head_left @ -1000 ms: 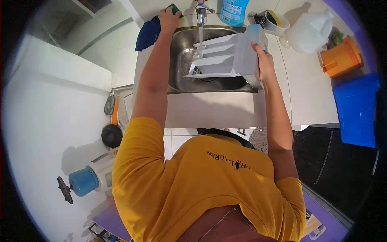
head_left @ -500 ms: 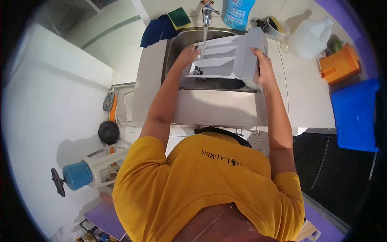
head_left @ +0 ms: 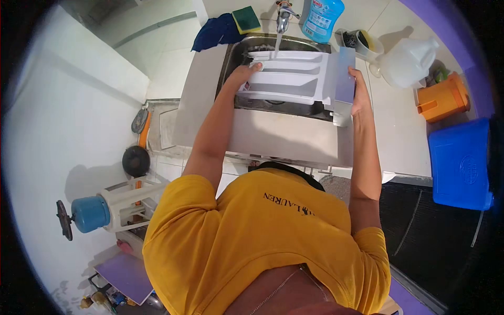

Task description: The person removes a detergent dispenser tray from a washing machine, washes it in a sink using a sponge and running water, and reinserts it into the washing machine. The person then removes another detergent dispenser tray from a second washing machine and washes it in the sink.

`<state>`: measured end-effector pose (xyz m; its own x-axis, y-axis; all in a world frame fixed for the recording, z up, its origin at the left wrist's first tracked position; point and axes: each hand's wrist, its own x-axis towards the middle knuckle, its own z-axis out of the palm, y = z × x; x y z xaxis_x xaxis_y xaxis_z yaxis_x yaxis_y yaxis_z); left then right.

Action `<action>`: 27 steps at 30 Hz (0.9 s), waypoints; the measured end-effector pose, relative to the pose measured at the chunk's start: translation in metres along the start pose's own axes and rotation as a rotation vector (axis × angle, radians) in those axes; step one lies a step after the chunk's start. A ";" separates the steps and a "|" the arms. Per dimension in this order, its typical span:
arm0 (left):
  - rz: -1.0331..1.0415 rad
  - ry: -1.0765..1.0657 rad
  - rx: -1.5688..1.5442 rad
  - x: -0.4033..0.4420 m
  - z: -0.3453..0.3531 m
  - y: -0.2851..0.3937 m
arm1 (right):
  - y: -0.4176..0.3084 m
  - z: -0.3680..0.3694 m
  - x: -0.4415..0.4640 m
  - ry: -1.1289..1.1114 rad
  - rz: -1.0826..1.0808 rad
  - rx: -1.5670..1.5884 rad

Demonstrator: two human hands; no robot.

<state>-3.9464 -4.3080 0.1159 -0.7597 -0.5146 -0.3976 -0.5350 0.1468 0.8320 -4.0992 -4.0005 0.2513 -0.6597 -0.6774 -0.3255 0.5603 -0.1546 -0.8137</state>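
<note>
Over the metal sink [head_left: 223, 79], both hands hold a white washing machine detergent drawer [head_left: 294, 80] with long compartments and a broad grey front panel [head_left: 345, 79]. My left hand [head_left: 244, 74] is closed on the drawer's left end, thumb on top. On the right, my right hand [head_left: 360, 94] grips the outer side of the front panel; its fingers are partly hidden behind it. Water runs from the tap [head_left: 284, 18] onto the drawer's far edge.
Behind the sink are a dark blue cloth [head_left: 218, 32], a green and yellow sponge [head_left: 246, 20] and a blue liquid bottle [head_left: 322, 21]. To the right stand a white bowl [head_left: 370, 51], a translucent jug [head_left: 409, 62], an orange container [head_left: 443, 98] and a blue bin [head_left: 462, 163].
The drawer has turned so its inside faces up more fully. My left hand, blurred at its left end before, now grips that end with the thumb on top. The view has shifted slightly.
</note>
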 end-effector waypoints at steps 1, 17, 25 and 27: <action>-0.007 0.009 0.008 0.006 0.002 -0.008 | -0.001 0.000 -0.002 0.004 0.014 -0.002; -0.188 -0.211 -0.352 -0.005 0.019 -0.006 | -0.018 0.049 -0.034 0.010 -0.147 -0.325; -0.219 -0.373 -0.408 -0.012 0.023 0.004 | -0.024 0.062 -0.048 0.037 -0.225 -0.389; -0.199 -0.342 -0.449 -0.021 0.026 0.014 | -0.025 0.060 -0.047 0.031 -0.228 -0.410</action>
<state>-3.9476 -4.2735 0.1260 -0.7765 -0.1831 -0.6029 -0.5275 -0.3345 0.7810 -4.0517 -4.0079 0.3160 -0.7613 -0.6362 -0.1251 0.1591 0.0038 -0.9873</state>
